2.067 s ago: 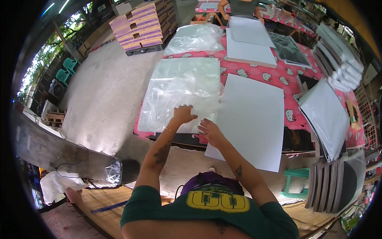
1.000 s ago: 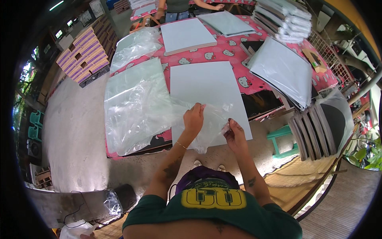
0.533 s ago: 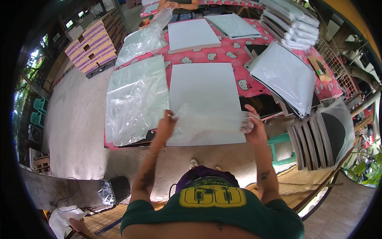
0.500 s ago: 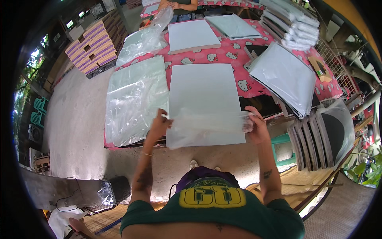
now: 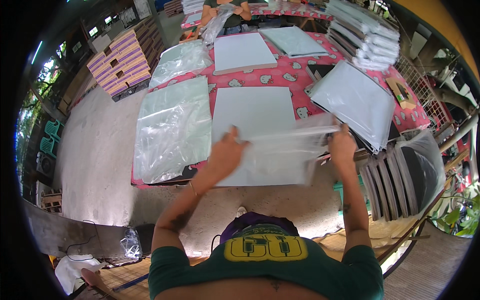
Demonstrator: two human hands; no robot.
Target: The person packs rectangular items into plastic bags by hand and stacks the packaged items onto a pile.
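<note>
A clear plastic bag (image 5: 285, 145) is stretched between my two hands above the near part of a white board (image 5: 255, 107). My left hand (image 5: 227, 155) pinches its left end over the board's left half. At the bag's upper right corner, my right hand (image 5: 343, 147) grips it just past the board's right edge. The bag is blurred by motion and partly covers the board's lower right. To the left lies a pile of clear plastic bags (image 5: 172, 130). A stack of plastic-wrapped boards (image 5: 355, 102) sits at the right, near my right hand.
Another stack of white boards (image 5: 245, 52) lies farther back on the pink tablecloth (image 5: 240, 80). Wrapped dark boards (image 5: 390, 182) stand upright at the right. Tall wrapped stacks (image 5: 367, 37) occupy the far right. Across the table, a person (image 5: 225, 15) handles plastic. Boxes (image 5: 125, 57) are piled at left.
Both hands have shifted right with the plastic bag, and its right end has risen past the board's edge. The person opposite has lifted a piece of plastic closer to their body.
</note>
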